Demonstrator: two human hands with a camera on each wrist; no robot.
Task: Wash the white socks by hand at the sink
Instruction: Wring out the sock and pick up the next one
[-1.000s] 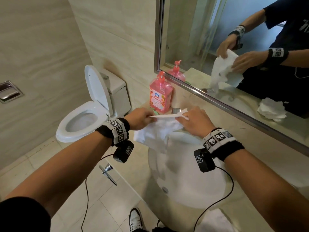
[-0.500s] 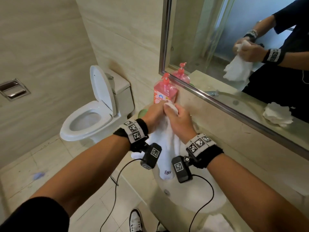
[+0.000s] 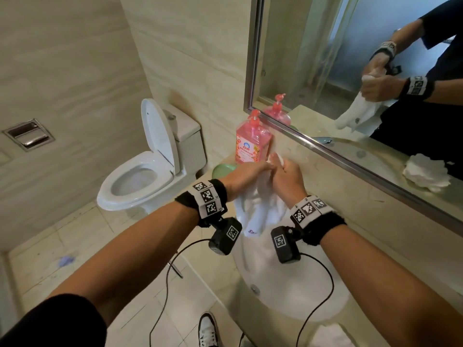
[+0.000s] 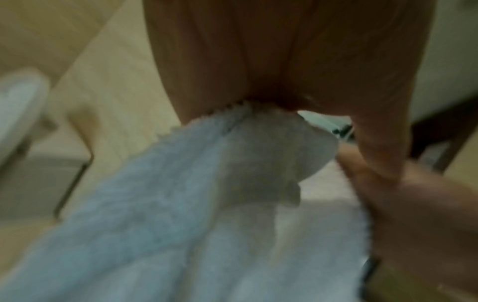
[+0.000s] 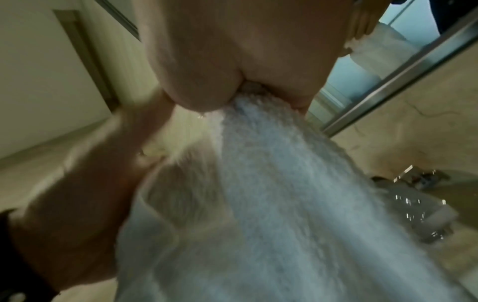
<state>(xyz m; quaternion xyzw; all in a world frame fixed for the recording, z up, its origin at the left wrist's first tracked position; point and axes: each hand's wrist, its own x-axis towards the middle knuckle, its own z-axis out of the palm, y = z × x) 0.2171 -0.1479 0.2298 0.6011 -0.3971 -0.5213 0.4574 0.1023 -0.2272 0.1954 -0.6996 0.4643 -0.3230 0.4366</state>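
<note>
Here the white terry-cloth sock (image 3: 260,209) hangs above the far-left rim of the round white ceramic sink (image 3: 288,291), its upper end bunched between both hands and its lower end, with a small dark logo, dangling free over the basin. The left hand (image 3: 246,177) has its fingers curled round the top of the cloth, and the left wrist view shows the fabric's edge (image 4: 207,183) emerging from under the closed palm. The right hand (image 3: 288,181) is likewise clenched on the sock, knuckles touching the left hand's; in the right wrist view the cloth (image 5: 284,194) pours out from the closed fist. A scrap of white fabric pokes out above the fingers.

Just beyond the hands, at the counter's back-left corner against the mirror's steel frame (image 3: 350,169), stands a pink plastic pump bottle of soap (image 3: 251,141), with a pale green dish (image 3: 223,169) beside it near the counter's left edge. A chrome tap (image 5: 424,204) shows blurred behind the sock. A crumpled white cloth appears only as a reflection at the mirror's right side (image 3: 426,174), and another white cloth (image 3: 328,336) lies at the counter's near edge. The basin under the sock is open. Left of the counter's edge stands a white toilet (image 3: 140,181) with its lid raised, over tiled floor.
</note>
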